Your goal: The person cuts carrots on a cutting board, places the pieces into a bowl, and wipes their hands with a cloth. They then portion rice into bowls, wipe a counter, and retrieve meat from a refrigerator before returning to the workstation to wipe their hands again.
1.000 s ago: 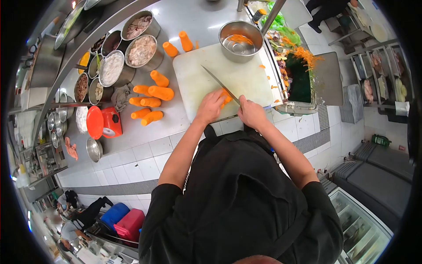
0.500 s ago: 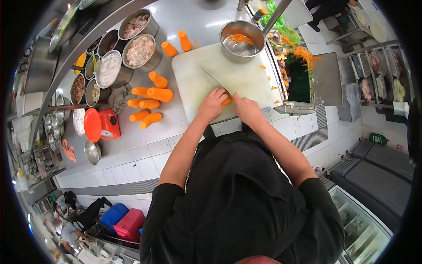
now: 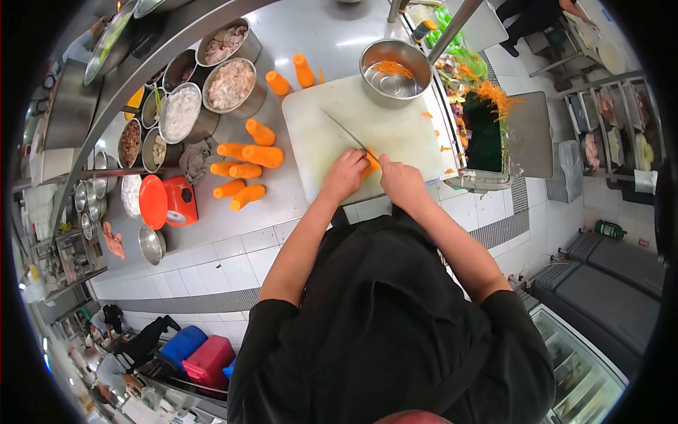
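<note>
My right hand is wrapped round the handle of a kitchen knife, its long blade slanting away to the upper left. Under the blade lies a peeled carrot near the front edge of the white cutting board. My left hand presses its closed fingers on the carrot, close beside the blade; the fingertips are partly hidden. At the board's far right stands a steel pot with orange carrot shreds in it.
Several peeled carrots lie left of the board, two more beyond it. Steel pots of meat, a grey cloth and a red scale stand farther left. A bin with peelings is at the right.
The view has shifted slightly, so the counter items appear a little to the right. More of the carrot shows beside the blade. Both hands keep their holds.
</note>
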### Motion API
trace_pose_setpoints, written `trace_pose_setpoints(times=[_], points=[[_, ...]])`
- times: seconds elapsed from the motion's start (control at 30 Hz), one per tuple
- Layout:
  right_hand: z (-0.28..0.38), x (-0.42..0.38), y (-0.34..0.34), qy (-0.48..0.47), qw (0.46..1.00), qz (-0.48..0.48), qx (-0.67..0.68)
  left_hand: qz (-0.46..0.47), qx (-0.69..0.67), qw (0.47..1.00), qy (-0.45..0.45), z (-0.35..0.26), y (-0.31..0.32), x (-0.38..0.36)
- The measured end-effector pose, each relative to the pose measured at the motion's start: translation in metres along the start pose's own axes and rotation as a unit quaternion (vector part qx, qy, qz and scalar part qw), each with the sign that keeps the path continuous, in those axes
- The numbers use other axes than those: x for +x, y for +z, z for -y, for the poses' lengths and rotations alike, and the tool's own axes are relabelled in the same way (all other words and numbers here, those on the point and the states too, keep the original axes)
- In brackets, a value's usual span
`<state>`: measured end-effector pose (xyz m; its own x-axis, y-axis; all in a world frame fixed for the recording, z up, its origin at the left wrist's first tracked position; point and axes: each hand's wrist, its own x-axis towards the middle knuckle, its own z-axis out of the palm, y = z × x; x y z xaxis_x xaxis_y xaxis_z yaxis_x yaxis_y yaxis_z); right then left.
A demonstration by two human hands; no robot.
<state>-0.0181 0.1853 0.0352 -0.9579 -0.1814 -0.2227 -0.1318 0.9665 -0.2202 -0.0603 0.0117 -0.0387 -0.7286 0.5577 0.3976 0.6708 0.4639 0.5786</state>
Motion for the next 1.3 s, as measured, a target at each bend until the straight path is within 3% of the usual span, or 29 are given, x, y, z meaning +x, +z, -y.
trace_pose_setpoints(times=[0.17, 0.27, 0.37, 0.57, 0.87, 1.07, 1.3], points=[[-0.004, 0.007, 0.017, 0.007, 0.999, -0.040, 0.021, -0.015, -0.021, 1.000, 0.005, -0.007, -0.006, 0.002], [0.003, -0.006, -0.006, 0.002, 1.000, -0.017, 0.020, 0.001, -0.007, 1.000, -0.002, 0.000, -0.001, 0.000], [-0.003, -0.004, 0.026, 0.024, 0.999, -0.025, 0.023, -0.008, -0.002, 1.000, -0.004, -0.004, 0.004, -0.008], [0.004, -0.008, -0.002, 0.017, 1.000, -0.002, -0.003, -0.016, -0.002, 1.000, -0.010, -0.005, 0.001, -0.003], [-0.001, -0.002, 0.032, 0.028, 0.999, -0.017, 0.025, -0.015, 0.010, 1.000, -0.015, -0.005, 0.003, -0.010], [0.005, -0.002, 0.011, 0.018, 0.999, 0.003, 0.033, -0.015, 0.017, 1.000, -0.017, 0.002, 0.003, -0.003], [0.003, 0.006, 0.015, 0.025, 0.998, -0.005, 0.053, -0.040, 0.025, 0.999, 0.017, -0.003, 0.000, -0.006]])
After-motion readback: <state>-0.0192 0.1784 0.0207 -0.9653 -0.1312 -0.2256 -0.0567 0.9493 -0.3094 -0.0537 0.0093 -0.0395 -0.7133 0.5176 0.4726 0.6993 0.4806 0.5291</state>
